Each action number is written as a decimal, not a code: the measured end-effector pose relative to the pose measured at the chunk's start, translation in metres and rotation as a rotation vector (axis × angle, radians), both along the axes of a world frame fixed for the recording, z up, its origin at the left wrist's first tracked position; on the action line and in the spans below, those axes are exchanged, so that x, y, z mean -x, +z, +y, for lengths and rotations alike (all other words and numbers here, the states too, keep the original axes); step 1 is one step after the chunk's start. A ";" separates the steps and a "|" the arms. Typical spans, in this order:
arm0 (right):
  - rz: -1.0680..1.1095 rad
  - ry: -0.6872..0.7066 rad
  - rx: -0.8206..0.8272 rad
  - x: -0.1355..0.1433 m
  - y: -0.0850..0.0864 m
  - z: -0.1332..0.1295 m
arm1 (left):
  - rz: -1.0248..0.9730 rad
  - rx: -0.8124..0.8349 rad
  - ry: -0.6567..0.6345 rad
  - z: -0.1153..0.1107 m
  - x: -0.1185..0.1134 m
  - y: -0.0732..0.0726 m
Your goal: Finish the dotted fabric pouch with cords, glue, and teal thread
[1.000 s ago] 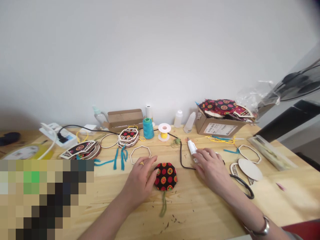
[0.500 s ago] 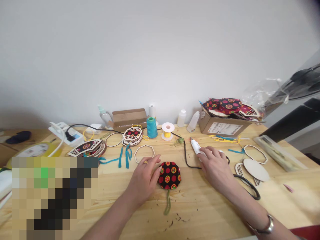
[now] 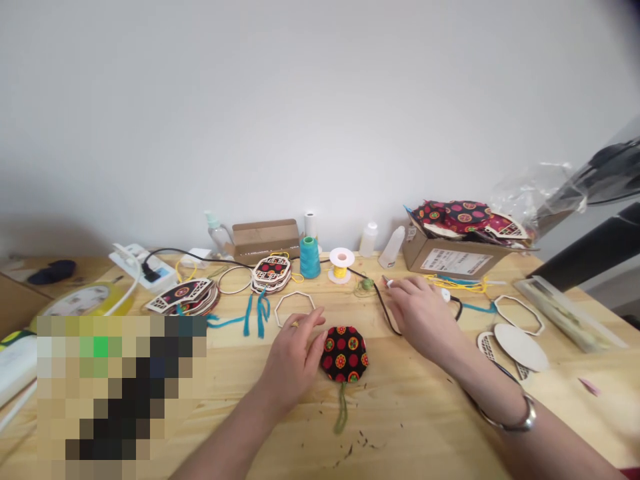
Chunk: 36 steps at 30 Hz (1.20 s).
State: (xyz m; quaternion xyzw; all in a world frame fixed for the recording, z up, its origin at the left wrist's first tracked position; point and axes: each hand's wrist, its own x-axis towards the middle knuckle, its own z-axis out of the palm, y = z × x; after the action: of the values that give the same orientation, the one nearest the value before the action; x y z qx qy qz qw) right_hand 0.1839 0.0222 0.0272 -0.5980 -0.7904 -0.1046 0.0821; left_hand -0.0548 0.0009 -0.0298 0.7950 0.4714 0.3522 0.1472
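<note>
A small eight-sided pad [image 3: 344, 355] in black cloth with red and yellow flowers lies flat on the table, an olive-green cord loop [image 3: 341, 410] trailing from its near edge. My left hand [image 3: 295, 350] rests just left of it, fingers stretched out and the thumb at its left edge. Over to the right, my right hand [image 3: 425, 323] reaches down over a white corded tool [image 3: 445, 294], its fingers curled round the body. Most of the tool is hidden by the hand; a metal tip and a rear end show.
Behind stand a teal thread cone [image 3: 309, 259], a yellow cord spool [image 3: 341, 271], bottles [image 3: 369, 240] and a carton of patterned pieces [image 3: 450, 257]. Stacked pieces [image 3: 271, 273] and a wooden frame [image 3: 294, 309] lie left of centre. A black cable [image 3: 385, 310] crosses near my right hand.
My right hand has closed further over the white tool, covering more of its body. My left hand and the cloth pad stay together in place; the view has shifted slightly.
</note>
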 end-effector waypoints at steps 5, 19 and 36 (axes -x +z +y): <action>0.104 0.098 -0.029 0.034 0.011 0.040 | -0.018 0.033 0.024 0.001 0.001 -0.001; 0.081 0.159 0.133 0.049 -0.005 0.109 | -0.021 0.025 0.021 -0.001 0.000 0.001; 0.073 0.178 0.056 0.071 0.002 0.091 | -0.026 0.037 0.036 -0.002 -0.002 0.001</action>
State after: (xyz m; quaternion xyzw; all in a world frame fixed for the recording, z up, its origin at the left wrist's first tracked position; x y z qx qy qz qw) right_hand 0.1127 0.1134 0.0297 -0.5310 -0.8394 -0.0531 0.1029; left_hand -0.0533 -0.0009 -0.0287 0.7791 0.4899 0.3563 0.1614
